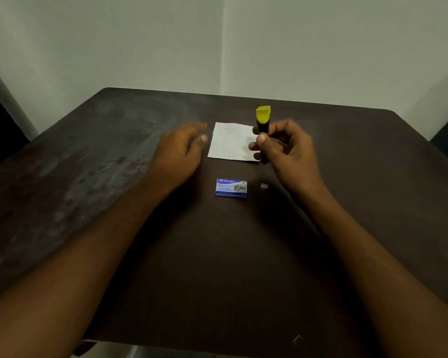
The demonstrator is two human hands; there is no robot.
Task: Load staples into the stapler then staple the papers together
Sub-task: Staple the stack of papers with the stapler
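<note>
My right hand [286, 148] grips a black stapler with a yellow end [263, 120], held upright above the right edge of the papers. The papers [230, 142] are a small white stack with faint writing, flat on the dark table. My left hand [180, 148] hovers just left of the papers, fingers apart, holding nothing; it is blurred. A blue staple box [231, 187] lies closed on the table nearer to me. A small silvery strip of staples [264, 186] sits to the right of the box.
The dark brown table [114, 177] has worn pale patches on its left side. A loose bent staple [297, 339] lies near the front edge, another tiny one [225, 172] just above the box. Pale walls meet in a corner behind the table.
</note>
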